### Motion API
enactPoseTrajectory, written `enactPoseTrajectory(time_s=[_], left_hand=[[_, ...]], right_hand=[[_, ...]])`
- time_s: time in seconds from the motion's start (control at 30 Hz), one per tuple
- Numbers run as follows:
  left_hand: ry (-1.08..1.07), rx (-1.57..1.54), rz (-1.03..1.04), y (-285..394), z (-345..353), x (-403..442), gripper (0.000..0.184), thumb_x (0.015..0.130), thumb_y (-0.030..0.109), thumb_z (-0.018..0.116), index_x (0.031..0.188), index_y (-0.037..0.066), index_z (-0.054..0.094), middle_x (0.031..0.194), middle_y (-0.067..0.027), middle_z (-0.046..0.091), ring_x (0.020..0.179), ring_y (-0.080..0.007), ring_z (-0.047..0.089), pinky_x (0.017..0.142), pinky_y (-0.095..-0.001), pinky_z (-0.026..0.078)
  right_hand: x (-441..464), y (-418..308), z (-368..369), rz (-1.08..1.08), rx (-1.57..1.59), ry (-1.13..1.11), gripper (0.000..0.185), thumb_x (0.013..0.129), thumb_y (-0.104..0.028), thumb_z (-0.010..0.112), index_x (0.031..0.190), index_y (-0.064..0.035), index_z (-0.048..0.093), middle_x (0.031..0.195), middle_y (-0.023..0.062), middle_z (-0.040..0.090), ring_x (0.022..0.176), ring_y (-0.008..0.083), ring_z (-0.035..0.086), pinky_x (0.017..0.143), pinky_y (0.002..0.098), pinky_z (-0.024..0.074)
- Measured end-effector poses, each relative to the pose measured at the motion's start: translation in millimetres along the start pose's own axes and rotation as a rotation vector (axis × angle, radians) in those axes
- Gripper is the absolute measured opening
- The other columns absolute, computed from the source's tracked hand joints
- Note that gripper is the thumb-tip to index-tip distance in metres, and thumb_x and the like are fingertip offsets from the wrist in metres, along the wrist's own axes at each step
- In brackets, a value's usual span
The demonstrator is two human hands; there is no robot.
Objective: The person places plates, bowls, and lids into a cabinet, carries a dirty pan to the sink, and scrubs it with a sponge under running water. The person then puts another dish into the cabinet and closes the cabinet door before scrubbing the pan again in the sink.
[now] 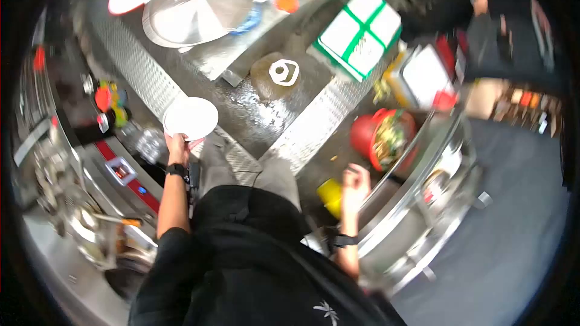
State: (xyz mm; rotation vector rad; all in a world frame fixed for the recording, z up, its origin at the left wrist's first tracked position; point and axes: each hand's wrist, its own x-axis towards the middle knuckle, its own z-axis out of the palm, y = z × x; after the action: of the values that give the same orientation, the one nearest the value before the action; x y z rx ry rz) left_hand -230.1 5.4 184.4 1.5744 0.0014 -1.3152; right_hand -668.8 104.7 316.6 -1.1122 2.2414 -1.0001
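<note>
My left hand is closed on the near edge of a round white plate. The plate is out in front of my left leg, over the metal-plated floor strip. To the other side, my right hand hangs beside the rim of a steel sink. Its fingers are loosely bent and somewhat apart, blurred by motion, and nothing shows in them. A red bucket with food scraps stands beyond the right hand, and a yellow object lies just left of it.
A steel counter with ladles and pans runs along the left. Ahead is a large steel basin. A white box with green straps sits at the upper right, near another person. The dark floor looks wet.
</note>
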Motion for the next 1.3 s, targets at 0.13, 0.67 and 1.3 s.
enactPoseTrajectory(time_s=[0.13, 0.67, 1.3], left_hand=[[0.076, -0.119, -0.018, 19.6, -26.3, 15.3, 0.072, 0.075, -0.005, 0.037, 0.141, 0.017, 0.018, 0.128, -0.0209, 0.044, 0.104, -0.0448, 0.057, 0.062, -0.0580, 0.059], [0.223, -0.447, -0.027, -50.9, -79.6, 169.7, 0.086, 0.063, -0.011, 0.045, 0.145, 0.009, 0.027, 0.138, -0.0132, 0.043, 0.131, -0.0248, 0.039, 0.109, -0.0308, 0.026], [-0.389, -0.325, 0.436, 9.6, 132.6, 310.4, 0.075, 0.063, -0.019, 0.047, 0.133, 0.008, 0.049, 0.132, -0.0113, 0.054, 0.126, -0.0211, 0.047, 0.107, -0.0335, 0.036]], right_hand=[[41.0, -79.9, 121.4, 0.166, 0.238, -0.598, 0.021, 0.087, -0.010, 0.060, 0.106, -0.0017, 0.055, 0.085, 0.0055, 0.064, 0.065, 0.0108, 0.058, 0.057, 0.0241, 0.0485], [16.6, -169.7, 383.0, 0.203, -0.147, -0.550, 0.026, 0.093, -0.013, 0.056, 0.110, -0.0018, 0.041, 0.096, 0.0111, 0.058, 0.083, 0.0250, 0.064, 0.071, 0.0403, 0.0558], [21.9, -200.2, 382.4, 0.434, -0.295, -0.639, 0.025, 0.090, -0.009, 0.053, 0.108, 0.0016, 0.041, 0.096, 0.0218, 0.062, 0.088, 0.0349, 0.065, 0.081, 0.0461, 0.0524]])
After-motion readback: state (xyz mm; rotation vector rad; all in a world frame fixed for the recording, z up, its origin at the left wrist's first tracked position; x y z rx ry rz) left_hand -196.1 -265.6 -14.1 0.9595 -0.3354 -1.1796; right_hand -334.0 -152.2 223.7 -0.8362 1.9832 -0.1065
